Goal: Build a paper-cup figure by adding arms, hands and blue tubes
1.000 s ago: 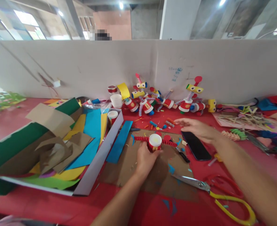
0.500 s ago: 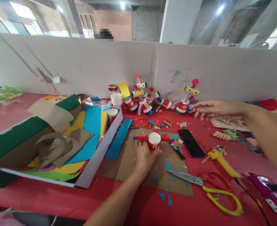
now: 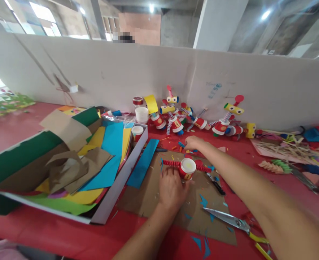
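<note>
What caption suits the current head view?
Left hand holds a red cup with pleated arms; right hand near a blue folded strip.

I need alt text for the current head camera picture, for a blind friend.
The left hand holds a white-topped red cup, with pleated red strips at its sides, on brown cardboard; the right hand is beside a blue pleated piece. Scissors lie at right, a paper-filled box at left.

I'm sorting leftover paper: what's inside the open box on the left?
Blue sheets, yellow sheets and light green paper lie in the box, with curled brown pieces on top. The box's floor and anything beneath the paper are covered.
</note>
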{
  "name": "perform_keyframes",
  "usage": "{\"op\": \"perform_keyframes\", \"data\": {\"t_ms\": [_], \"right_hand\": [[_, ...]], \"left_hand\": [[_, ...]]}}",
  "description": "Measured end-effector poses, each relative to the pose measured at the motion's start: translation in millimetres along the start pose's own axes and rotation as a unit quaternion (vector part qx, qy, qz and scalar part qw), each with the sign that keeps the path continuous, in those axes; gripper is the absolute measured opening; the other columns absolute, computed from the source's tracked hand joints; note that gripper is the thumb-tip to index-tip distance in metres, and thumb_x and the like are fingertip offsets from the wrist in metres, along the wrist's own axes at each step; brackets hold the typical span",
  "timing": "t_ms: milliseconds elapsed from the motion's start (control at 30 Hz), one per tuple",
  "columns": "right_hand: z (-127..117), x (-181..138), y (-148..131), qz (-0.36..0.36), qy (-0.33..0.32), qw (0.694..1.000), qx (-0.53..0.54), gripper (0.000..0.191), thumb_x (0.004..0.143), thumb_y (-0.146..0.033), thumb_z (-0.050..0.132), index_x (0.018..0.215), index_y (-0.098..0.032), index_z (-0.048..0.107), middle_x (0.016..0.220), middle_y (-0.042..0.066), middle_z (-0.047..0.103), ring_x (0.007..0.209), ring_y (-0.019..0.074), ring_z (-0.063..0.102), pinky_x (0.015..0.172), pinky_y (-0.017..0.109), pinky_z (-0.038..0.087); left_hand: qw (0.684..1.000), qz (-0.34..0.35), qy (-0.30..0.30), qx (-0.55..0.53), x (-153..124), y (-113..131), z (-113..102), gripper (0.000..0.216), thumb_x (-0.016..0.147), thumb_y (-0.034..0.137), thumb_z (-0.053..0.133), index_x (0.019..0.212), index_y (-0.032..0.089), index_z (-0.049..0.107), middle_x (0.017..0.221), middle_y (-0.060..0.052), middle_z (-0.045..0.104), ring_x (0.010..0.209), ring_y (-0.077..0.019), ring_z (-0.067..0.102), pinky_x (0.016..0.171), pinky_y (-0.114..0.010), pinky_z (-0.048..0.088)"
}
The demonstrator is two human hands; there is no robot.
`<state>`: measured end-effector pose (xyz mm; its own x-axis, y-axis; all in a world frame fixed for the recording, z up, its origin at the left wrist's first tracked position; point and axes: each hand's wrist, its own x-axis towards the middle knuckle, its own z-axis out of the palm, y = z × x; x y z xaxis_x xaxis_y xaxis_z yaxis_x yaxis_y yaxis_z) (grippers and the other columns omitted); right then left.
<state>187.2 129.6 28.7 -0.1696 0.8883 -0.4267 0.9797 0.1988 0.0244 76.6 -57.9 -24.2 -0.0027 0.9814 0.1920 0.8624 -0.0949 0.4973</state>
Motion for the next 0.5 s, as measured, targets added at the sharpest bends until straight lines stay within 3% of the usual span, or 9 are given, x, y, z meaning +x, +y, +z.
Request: {"op": "perform_keyframes", "data": {"t_ms": [167, 300, 400, 433, 467, 500], "right_hand": [[-7, -12, 11, 0.020, 0.058, 0.997, 0.055, 0.027, 0.091, -0.035, 0.060, 0.112, -0.018, 0.063, 0.114, 0.007, 0.065, 0.097, 0.0192, 0.064, 0.082, 0.038, 0.054], [-40, -40, 38, 0.004, 0.149, 0.980, 0.135, 0.012, 0.083, -0.029, 0.067, 0.082, -0.018, 0.070, 0.091, 0.005, 0.073, 0.091, 0.0210, 0.066, 0.077, 0.029, 0.051], [-70, -77, 71, 0.003, 0.208, 0.954, 0.214, 0.017, 0.086, -0.031, 0.062, 0.088, -0.016, 0.071, 0.086, 0.005, 0.074, 0.081, 0.0177, 0.068, 0.070, 0.027, 0.051], [-80, -92, 85, 0.006, 0.228, 0.939, 0.257, 0.015, 0.085, -0.028, 0.062, 0.086, -0.015, 0.070, 0.083, 0.005, 0.073, 0.077, 0.0158, 0.068, 0.069, 0.027, 0.051], [-89, -109, 100, 0.020, 0.278, 0.887, 0.369, 0.010, 0.079, -0.022, 0.068, 0.081, -0.013, 0.071, 0.078, 0.007, 0.073, 0.074, 0.0155, 0.067, 0.069, 0.029, 0.050], [-97, -127, 116, 0.023, 0.304, 0.862, 0.405, 0.008, 0.080, -0.022, 0.068, 0.081, -0.014, 0.070, 0.078, 0.006, 0.073, 0.075, 0.0136, 0.068, 0.070, 0.030, 0.049]], "left_hand": [[1.000, -0.018, -0.001, 0.018, 3, 1, 0, 0.047, 0.076, 0.054, 0.067, 0.097, 0.012, 0.064, 0.105, -0.018, 0.067, 0.109, -0.0360, 0.057, 0.094, -0.050, 0.040], [0.999, -0.022, 0.005, 0.033, 3, 1, 1, 0.050, 0.077, 0.055, 0.064, 0.100, 0.011, 0.064, 0.109, -0.019, 0.067, 0.112, -0.0363, 0.056, 0.094, -0.050, 0.040], [0.999, -0.017, 0.014, 0.043, 4, 2, 2, 0.049, 0.079, 0.057, 0.061, 0.100, 0.012, 0.064, 0.109, -0.019, 0.067, 0.111, -0.0349, 0.057, 0.095, -0.048, 0.039], [0.999, -0.015, 0.014, 0.046, 4, 2, 1, 0.049, 0.079, 0.057, 0.060, 0.099, 0.013, 0.064, 0.108, -0.019, 0.067, 0.110, -0.0346, 0.057, 0.095, -0.047, 0.039], [0.999, -0.014, 0.013, 0.048, 4, 3, 1, 0.049, 0.080, 0.058, 0.059, 0.098, 0.013, 0.064, 0.108, -0.019, 0.067, 0.110, -0.0346, 0.057, 0.095, -0.047, 0.039], [0.999, -0.014, 0.011, 0.049, 4, 3, 0, 0.049, 0.080, 0.058, 0.059, 0.098, 0.012, 0.064, 0.108, -0.020, 0.067, 0.110, -0.0348, 0.057, 0.095, -0.047, 0.039]]}}
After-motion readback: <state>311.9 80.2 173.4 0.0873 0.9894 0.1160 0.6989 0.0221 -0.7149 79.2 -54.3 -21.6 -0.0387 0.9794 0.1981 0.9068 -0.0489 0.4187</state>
